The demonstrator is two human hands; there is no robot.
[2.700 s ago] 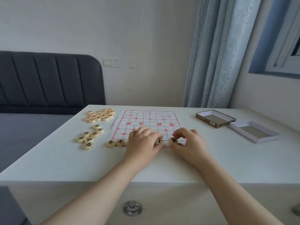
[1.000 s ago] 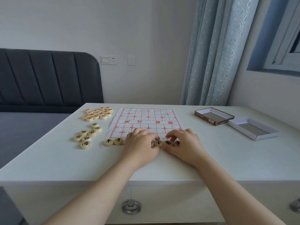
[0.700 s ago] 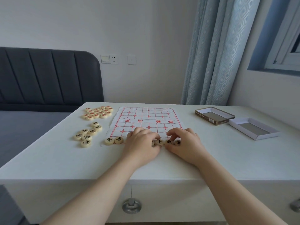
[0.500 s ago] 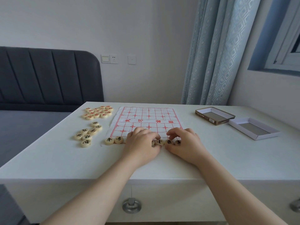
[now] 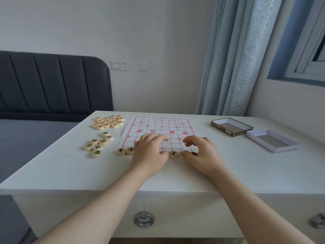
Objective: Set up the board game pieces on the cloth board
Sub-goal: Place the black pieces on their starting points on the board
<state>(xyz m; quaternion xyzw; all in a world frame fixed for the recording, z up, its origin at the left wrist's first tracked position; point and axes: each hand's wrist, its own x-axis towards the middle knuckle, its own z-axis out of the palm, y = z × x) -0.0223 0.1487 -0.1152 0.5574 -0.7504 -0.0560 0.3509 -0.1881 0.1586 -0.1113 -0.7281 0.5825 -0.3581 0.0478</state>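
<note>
Far left, a dark headboard stands behind the white table. On the table's left side sit the red pieces in a tight cluster. Nearer me is a looser group of black pieces. The board lies flat mid-table. Along its near edge there are two corner pieces, then the left hand, palm down with fingers curled over the row. Whether it pinches anything, I cannot tell. A middle piece shows between the hands. The right hand arches beside it, thumb against a half-hidden piece, and its grip is also unclear. Further right lie an open box and a lid.
</note>
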